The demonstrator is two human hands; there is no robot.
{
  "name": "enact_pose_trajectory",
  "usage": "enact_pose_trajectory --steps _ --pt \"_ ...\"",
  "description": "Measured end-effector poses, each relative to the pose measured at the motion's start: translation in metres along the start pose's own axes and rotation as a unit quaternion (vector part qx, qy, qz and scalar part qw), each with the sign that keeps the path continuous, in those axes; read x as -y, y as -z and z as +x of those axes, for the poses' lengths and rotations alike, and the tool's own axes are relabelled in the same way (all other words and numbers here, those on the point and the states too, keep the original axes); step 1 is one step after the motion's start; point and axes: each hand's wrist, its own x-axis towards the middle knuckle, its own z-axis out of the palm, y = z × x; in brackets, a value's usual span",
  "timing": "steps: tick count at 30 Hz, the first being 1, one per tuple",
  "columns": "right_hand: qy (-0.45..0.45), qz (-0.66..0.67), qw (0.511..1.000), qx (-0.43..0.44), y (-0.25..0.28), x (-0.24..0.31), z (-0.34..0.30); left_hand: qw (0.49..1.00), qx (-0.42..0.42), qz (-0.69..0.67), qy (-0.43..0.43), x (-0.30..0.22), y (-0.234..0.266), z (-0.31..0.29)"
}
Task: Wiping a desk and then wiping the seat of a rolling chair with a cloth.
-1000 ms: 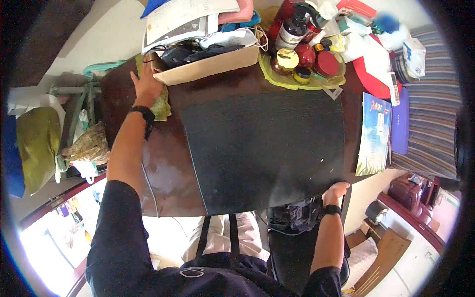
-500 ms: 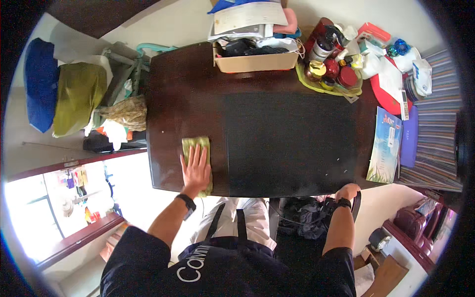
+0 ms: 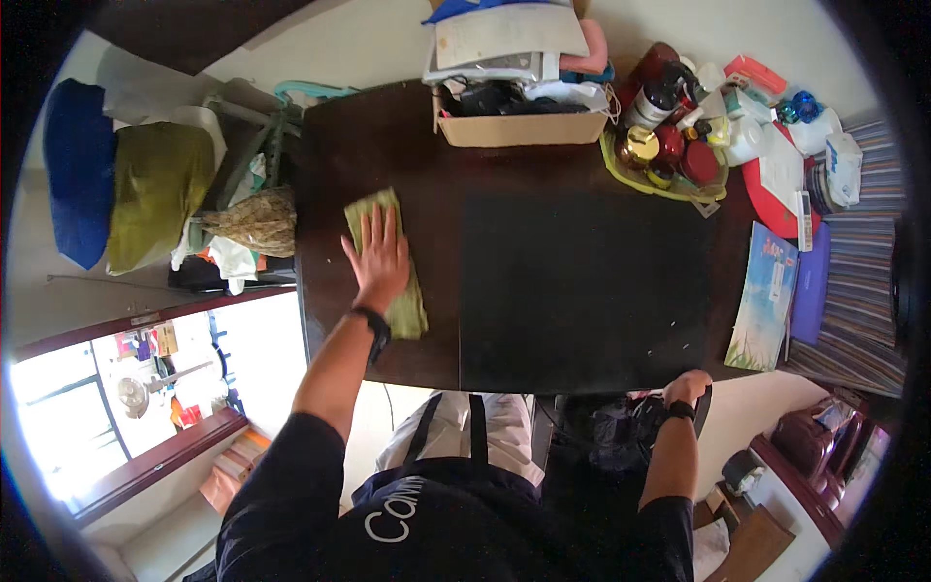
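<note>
My left hand (image 3: 383,267) lies flat, fingers spread, on a folded yellow-green cloth (image 3: 415,308). The cloth rests on the left part of the dark brown table (image 3: 330,218), slanting a little, and sticks out past my fingertips and below my palm. At the table's front edge on the right, my right hand (image 3: 687,387) is closed around the dark curved edge of what looks like a chair (image 3: 704,405). Its fingertips are partly hidden. A black desk mat (image 3: 582,291) covers the middle of the table, with a few small pale specks near its front right.
A cardboard box (image 3: 524,131) of papers and dark items stands at the back. Right of it is a yellow-green tray (image 3: 713,189) of jars and bottles. A blue booklet (image 3: 764,296) lies at the right edge. Fabric-covered things (image 3: 160,194) stand at the left.
My left hand and the cloth have moved away from me across the table, and the cloth has turned slightly. My right hand stays at the front edge. The view has shifted a little.
</note>
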Motion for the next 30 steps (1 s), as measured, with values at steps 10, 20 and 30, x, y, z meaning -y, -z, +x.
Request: enact_pose_trajectory --steps 10,20,30 --pt "-0.013 -0.053 0.998 -0.035 0.023 0.002 0.079 0.997 -0.019 -0.057 -0.041 -0.024 -0.018 0.021" --pt "-0.014 -0.020 1.000 -0.011 0.020 0.024 0.016 0.993 0.087 -0.042 -0.065 -0.064 -0.005 -0.164" --pt "0.035 -0.017 0.999 -0.022 0.022 0.018 0.042 0.988 0.121 -0.063 -0.076 -0.134 -0.001 -0.189"
